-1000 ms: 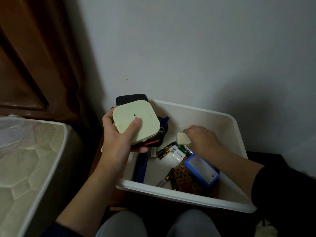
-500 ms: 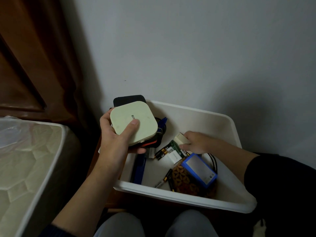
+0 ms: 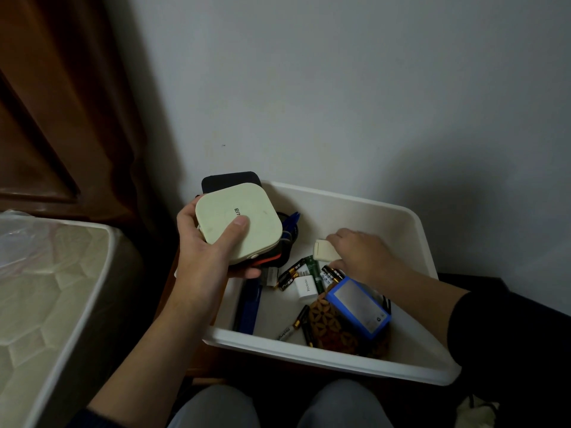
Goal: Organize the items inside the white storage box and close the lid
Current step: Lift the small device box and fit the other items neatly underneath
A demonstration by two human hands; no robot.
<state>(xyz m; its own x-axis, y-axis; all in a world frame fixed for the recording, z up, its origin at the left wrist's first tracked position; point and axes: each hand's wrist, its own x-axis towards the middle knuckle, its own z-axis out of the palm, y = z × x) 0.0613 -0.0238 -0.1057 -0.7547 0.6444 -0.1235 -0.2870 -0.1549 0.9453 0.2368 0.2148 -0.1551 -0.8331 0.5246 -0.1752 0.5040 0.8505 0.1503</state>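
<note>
The white storage box (image 3: 349, 361) stands open in front of my knees. My left hand (image 3: 207, 261) grips a stack above the box's left edge: a cream square device (image 3: 238, 222) on top, dark devices beneath, thumb pressed on the cream top. Inside the box my right hand (image 3: 361, 254) holds a small cream block (image 3: 323, 251) over the loose items. Below it lie several batteries (image 3: 290, 274), a white charger (image 3: 306, 288), a blue-edged pack (image 3: 358, 307), a brown patterned pouch (image 3: 336, 332) and a blue strip (image 3: 250, 307). No lid is in view.
A grey wall (image 3: 340, 103) rises right behind the box. A mattress (image 3: 46, 304) in a white frame lies to the left, with dark wooden panelling (image 3: 55, 103) behind it. My grey-trousered knees (image 3: 278, 406) are below the box. Something dark stands to the right of the box.
My right hand, with the cream block, dipped toward the batteries and has come back up a little toward the box's middle. My left hand has kept the stack nearly still.
</note>
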